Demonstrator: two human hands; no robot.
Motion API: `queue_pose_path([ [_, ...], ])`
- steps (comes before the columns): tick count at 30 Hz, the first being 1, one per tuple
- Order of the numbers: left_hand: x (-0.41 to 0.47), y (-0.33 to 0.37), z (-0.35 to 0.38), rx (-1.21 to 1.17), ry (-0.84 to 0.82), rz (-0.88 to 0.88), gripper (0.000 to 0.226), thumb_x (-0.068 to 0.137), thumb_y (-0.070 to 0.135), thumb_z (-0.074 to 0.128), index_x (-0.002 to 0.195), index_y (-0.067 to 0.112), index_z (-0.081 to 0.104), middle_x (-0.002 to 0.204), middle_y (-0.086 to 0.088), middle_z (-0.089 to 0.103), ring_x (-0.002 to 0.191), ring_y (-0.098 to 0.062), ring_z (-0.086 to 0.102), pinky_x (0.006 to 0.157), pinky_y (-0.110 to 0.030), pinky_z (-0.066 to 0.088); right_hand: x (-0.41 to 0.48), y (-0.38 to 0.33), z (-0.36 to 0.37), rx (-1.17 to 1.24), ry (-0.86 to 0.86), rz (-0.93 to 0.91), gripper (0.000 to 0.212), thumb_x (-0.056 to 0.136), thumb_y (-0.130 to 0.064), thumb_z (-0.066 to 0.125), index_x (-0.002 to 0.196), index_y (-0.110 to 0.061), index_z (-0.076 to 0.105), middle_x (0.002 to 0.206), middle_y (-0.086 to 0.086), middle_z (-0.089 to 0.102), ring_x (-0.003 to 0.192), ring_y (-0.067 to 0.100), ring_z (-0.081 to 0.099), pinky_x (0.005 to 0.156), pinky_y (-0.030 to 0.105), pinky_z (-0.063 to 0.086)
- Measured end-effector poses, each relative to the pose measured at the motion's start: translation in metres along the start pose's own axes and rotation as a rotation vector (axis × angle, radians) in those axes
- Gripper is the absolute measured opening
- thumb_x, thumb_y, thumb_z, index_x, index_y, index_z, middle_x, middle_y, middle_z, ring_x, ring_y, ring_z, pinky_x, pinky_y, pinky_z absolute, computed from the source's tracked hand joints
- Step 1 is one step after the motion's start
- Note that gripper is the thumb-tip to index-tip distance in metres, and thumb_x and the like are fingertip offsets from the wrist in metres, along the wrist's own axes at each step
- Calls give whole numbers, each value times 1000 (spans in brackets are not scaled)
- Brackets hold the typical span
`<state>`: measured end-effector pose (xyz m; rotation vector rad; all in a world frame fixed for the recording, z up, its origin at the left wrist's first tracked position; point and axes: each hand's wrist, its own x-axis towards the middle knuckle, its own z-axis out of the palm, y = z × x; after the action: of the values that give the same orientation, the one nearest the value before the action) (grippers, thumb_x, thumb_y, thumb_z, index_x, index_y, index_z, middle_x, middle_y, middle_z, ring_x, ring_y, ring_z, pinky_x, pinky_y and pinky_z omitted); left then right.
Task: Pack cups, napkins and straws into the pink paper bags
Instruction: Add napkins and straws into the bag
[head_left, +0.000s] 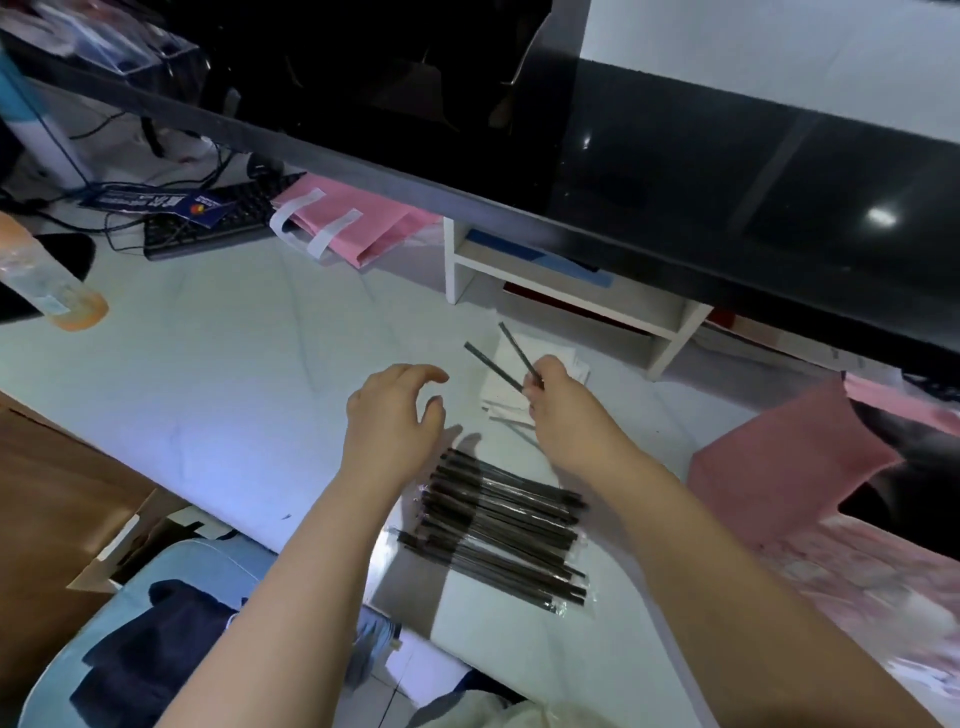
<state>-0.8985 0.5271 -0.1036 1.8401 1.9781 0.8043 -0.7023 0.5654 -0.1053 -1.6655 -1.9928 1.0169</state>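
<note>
My right hand (563, 410) pinches two black wrapped straws (498, 358) that stick up and to the left, above a small stack of white napkins (511, 387). My left hand (392, 415) hovers beside it with loosely curved fingers and holds nothing. Below both hands lies a pile of several black straws in clear wrappers (498, 525) on the white counter (234, 364). One pink paper bag (358, 223) with white handles lies flat at the back. Another pink bag (784, 467) stands open at the right. No cups are in view.
A black raised counter ledge (675, 171) overhangs the back. A white shelf unit (566, 291) sits under it. A keyboard (218, 218) and cables lie at back left, an orange bottle (52, 280) at the left, a brown cardboard box (57, 499) at lower left.
</note>
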Motion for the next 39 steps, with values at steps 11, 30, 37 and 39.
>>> queue_pose_path([
  [11,41,214,25,-128,-87,569,31,85,23,67,116,27,64,116,7,64,111,-19,55,95,-42,44,-105,-20,-205,433,541,-180,17,101,-19,45,95,-19,61,58,-5,50,55,11,48,52,23,46],
  [30,-21,284,84,174,-764,864,130,41,80,56,143,51,-20,155,24,-20,142,-3,-22,115,-64,-2,-236,116,-210,267,270,138,25,98,-16,54,90,-34,69,85,-13,72,84,2,66,77,15,49],
  [37,-23,282,78,140,-770,848,143,44,72,79,143,50,-22,151,28,-31,135,4,-37,118,-57,-6,-242,131,-208,-202,-110,328,14,95,-24,54,93,-30,67,72,-19,57,73,-4,55,61,6,38],
  [39,-26,282,77,117,-753,859,142,46,70,80,143,52,-22,152,28,-30,135,6,-36,118,-51,-8,-235,130,-198,-353,-126,343,17,93,-28,58,108,-30,66,85,-18,53,78,-2,52,63,7,36],
])
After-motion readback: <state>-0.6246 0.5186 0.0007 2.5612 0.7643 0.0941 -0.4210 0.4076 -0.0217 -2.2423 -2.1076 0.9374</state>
